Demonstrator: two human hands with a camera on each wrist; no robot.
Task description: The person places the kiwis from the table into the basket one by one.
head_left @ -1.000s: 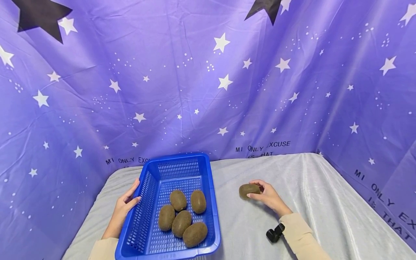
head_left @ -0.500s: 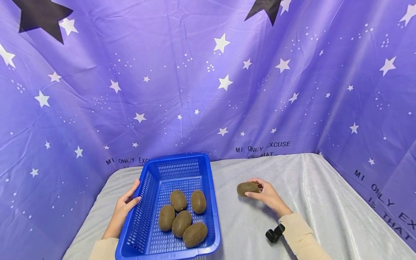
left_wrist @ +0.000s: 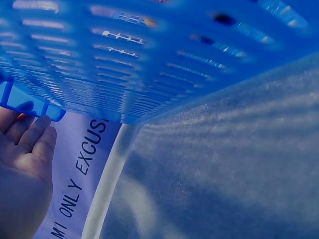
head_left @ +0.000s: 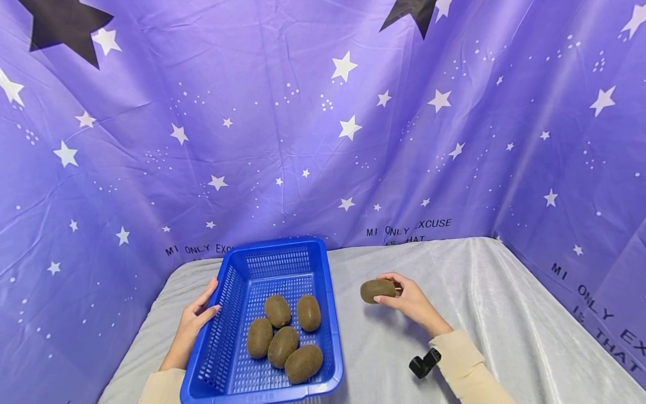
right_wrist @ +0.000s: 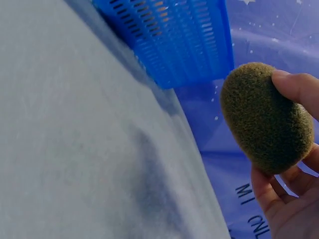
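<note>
Nearer basket [head_left: 323,292] now: kiwi [head_left: 377,290], right hand [head_left: 407,303].

A purple star-printed backdrop [head_left: 323,123] hangs behind the grey tablecloth [head_left: 504,314].
</note>
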